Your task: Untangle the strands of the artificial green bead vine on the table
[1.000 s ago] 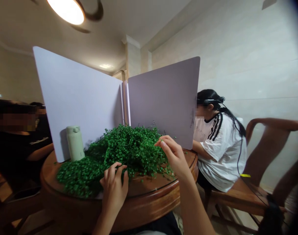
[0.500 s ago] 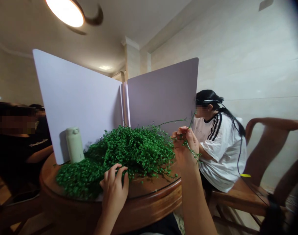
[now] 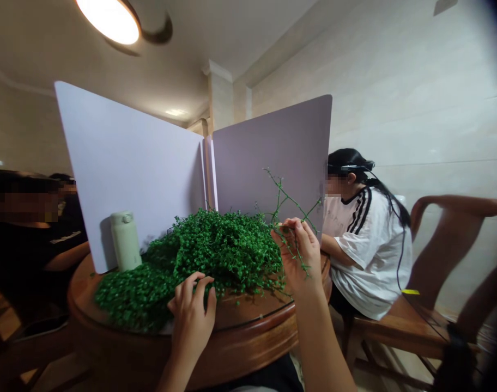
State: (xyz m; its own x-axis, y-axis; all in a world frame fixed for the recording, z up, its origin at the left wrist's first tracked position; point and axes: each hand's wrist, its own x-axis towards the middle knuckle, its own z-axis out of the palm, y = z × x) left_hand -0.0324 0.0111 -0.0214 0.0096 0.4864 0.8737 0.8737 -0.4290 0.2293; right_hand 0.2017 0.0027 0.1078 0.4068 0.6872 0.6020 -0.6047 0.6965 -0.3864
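Note:
My right hand (image 3: 299, 253) is raised at the right edge of a big heap of green sprigs (image 3: 228, 245). Its fingers are closed on a thin, branching green sprig (image 3: 288, 196), whose stems stick up above the fingers and hang down across the palm. My left hand (image 3: 193, 305) rests at the near edge of the heap, fingers apart and curved, with nothing seen in it. A flatter patch of the same greenery (image 3: 129, 299) lies to its left.
The round wooden table (image 3: 252, 345) carries a pale green flask (image 3: 126, 242) at the left. Two upright panels (image 3: 134, 174) meet behind the heap. A person in white (image 3: 367, 245) sits at the right beside a wooden chair (image 3: 444, 250); another in black (image 3: 31, 256) sits left.
My right hand has moved left and slightly down, and the sprig in it has turned so that more branches point upward. My left hand has hardly moved.

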